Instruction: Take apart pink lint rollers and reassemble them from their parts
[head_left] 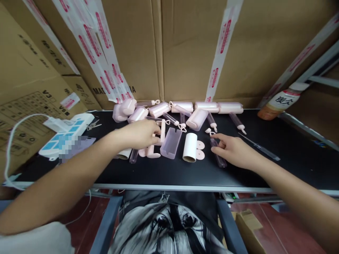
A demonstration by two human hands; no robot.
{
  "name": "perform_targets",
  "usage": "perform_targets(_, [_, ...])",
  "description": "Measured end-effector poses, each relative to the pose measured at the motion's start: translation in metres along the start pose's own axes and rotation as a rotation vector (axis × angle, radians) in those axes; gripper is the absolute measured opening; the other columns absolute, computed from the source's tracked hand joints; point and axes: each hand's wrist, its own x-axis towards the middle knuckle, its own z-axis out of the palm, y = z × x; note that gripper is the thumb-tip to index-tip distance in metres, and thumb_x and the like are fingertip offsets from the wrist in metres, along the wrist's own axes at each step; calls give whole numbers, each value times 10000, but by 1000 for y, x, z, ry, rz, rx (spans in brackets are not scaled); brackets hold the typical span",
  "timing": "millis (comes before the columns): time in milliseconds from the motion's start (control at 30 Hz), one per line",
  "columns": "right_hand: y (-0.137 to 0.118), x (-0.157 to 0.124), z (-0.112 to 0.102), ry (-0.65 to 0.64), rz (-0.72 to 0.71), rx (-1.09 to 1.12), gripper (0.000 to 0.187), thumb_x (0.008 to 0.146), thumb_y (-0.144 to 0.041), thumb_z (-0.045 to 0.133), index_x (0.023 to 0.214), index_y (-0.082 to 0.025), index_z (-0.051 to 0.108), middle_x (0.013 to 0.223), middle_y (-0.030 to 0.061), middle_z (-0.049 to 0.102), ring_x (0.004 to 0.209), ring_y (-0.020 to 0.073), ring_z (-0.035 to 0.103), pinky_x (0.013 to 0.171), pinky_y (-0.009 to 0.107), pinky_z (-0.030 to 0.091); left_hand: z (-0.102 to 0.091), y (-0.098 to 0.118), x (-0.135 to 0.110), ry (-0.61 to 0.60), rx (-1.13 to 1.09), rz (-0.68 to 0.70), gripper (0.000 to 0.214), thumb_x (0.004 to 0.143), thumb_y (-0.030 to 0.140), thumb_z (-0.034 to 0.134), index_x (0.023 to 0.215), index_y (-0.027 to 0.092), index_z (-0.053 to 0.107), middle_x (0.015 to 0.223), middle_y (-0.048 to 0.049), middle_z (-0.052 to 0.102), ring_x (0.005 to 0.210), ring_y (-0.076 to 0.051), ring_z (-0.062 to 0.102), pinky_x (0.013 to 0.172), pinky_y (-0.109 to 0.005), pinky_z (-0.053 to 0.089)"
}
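My left hand (143,134) is closed, its fingertips on a pale pink plastic bracket (162,132). Below it lie more pink flat-ended parts (152,152). My right hand (229,146) has its thumb and curled fingers about a translucent purple tube handle (220,160); a small pink cap with a loop (210,131) lies by the index fingertip. Between the hands are an open translucent purple case (171,143), an upright white paper roll (190,146) and two pink discs (200,154). Another roll (124,153) is partly hidden under my left wrist.
Several pink cased rollers (197,119) and tube handles (237,122) lie along the cardboard wall (182,53). A screwdriver (262,147) and a tilted drink bottle (280,102) are at the right. At the left are a power strip (67,135), keys (93,125) and a phone (83,144).
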Motion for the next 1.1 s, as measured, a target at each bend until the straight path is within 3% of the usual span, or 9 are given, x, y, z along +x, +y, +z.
perform_targets(133, [-9,11,4,26,-14,-62,556,922,-440,628,1378,-132,715,645,-17,702,594,207,655,627,338,462,24,6,-7,-120,140,9,254,997,262,610,944,157,834,1077,-137,772,1034,-295,726,902,-378,516])
perform_targets(367, [-9,15,6,34,-43,-64,533,957,-492,631,1361,-163,742,597,-34,649,573,198,624,613,339,463,28,6,-13,-66,171,127,241,989,186,602,910,148,827,1052,-128,745,1002,-282,708,891,-385,501])
perform_targets(633, [-13,17,6,17,-95,-86,616,993,-629,580,1340,-157,770,610,-19,618,580,191,596,588,326,429,38,18,-27,-102,0,210,179,1002,229,661,949,219,832,1110,-89,773,1198,-306,676,1034,-451,451])
perform_targets(767, [-13,17,7,23,-123,-90,572,1007,-598,571,1341,-178,769,627,-16,637,584,192,603,589,324,432,35,19,-38,-107,-15,243,174,983,282,724,1123,246,822,1179,-71,784,1222,-298,670,1096,-460,428])
perform_targets(867, [-13,17,8,2,-131,-90,586,1016,-603,556,1364,-175,753,636,-18,642,593,192,610,599,325,442,19,6,-61,-57,9,188,273,1002,321,695,1252,263,789,1257,-78,770,1235,-295,666,1129,-465,421])
perform_targets(967, [-10,17,8,5,-126,-75,632,1015,-627,555,1403,-159,729,638,-13,645,597,200,618,603,334,456,0,-22,-95,94,77,39,356,1031,470,622,1281,273,782,1411,-97,713,1339,-335,632,1195,-512,413])
perform_targets(1033, [-7,17,9,23,-124,-62,639,1009,-633,568,1407,-159,726,636,-7,650,593,209,623,604,345,468,-5,-42,-118,123,131,-113,597,933,636,713,1426,300,718,1568,-115,617,1438,-407,566,1242,-589,395])
perform_targets(1100, [-4,18,10,34,-124,-50,635,1009,-640,571,1405,-167,726,633,1,655,583,221,624,595,356,476,0,-56,-136,72,153,-244,846,794,719,816,1529,337,645,1704,-126,488,1535,-473,471,1266,-655,382])
